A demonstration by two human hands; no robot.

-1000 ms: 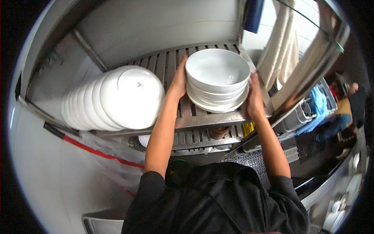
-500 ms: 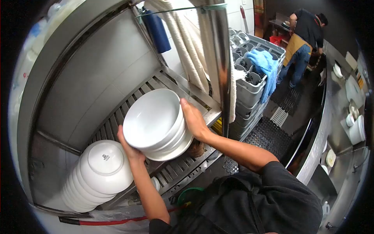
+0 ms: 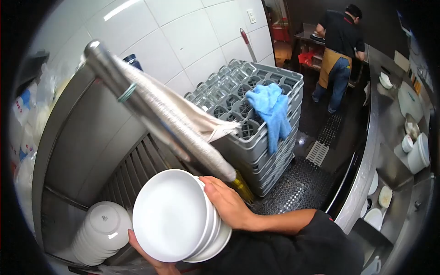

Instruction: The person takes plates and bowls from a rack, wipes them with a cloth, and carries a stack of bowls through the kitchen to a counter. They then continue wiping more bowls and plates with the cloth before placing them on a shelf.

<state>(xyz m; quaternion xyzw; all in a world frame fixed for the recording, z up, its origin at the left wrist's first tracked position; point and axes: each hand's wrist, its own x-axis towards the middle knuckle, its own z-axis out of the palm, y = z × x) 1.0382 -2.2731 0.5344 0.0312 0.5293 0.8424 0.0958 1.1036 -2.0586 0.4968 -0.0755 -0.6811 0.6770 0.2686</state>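
Note:
A short stack of white bowls (image 3: 169,215) is held between my two hands, tilted so that the inside of the front bowl faces me. My right hand (image 3: 228,204) grips the rims on the right side. At the lower left, my left hand (image 3: 153,256) is closed on the stack, its fingers partly hidden behind the bowls. A taller stack of upside-down white bowls (image 3: 103,231) leans on the slatted metal shelf (image 3: 137,162), just left of my left hand.
Stacked grey glass racks (image 3: 270,156) hold glasses, with a blue cloth (image 3: 271,112) draped over them. Towels (image 3: 183,123) hang by the metal post (image 3: 110,73). A co-worker (image 3: 339,55) stands farther back. A steel counter (image 3: 385,137) with dishes runs along the right.
The held bowls have come off the shelf area, lower and closer to my body. My view has swung up and right, showing more of the racks. The co-worker stands more upright.

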